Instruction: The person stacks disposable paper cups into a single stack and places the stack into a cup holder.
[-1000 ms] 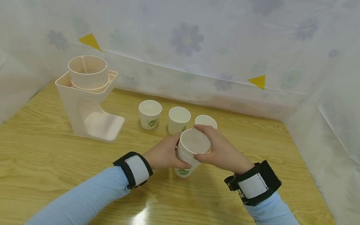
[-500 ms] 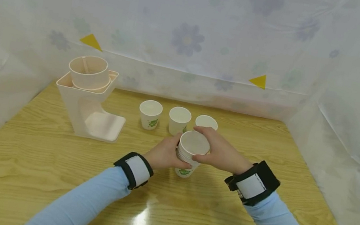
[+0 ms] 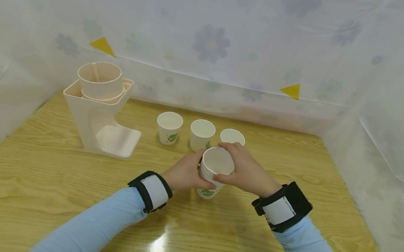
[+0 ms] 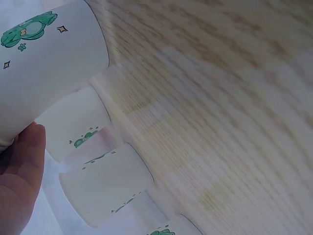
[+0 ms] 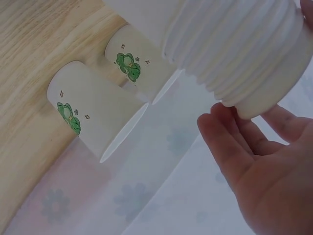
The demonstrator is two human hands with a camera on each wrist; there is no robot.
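In the head view a stack of nested white paper cups (image 3: 215, 164) stands near the middle of the table. My left hand (image 3: 184, 173) grips the stack from the left, below the rims. At the top, my right hand (image 3: 248, 170) pinches the uppermost cup between thumb and fingers. The right wrist view shows that top cup (image 5: 276, 85) sticking out a little beyond the closely ridged rims, with fingertips (image 5: 210, 125) at its edge. A green cartoon print decorates the lowest cup (image 4: 54, 63) in the left wrist view.
Behind the stack, three single paper cups stand upright in a row: left (image 3: 168, 128), middle (image 3: 201, 136) and right (image 3: 232, 137), the last partly hidden by my right hand. A cream dispenser-like stand (image 3: 95, 111) with a round container on top occupies the left. Pale flowered sheeting (image 3: 215, 6) surrounds the wooden table (image 3: 52, 190).
My right hand has shifted very slightly down and left at the top of the stack. The left hand keeps its hold, and the cups behind stay put.
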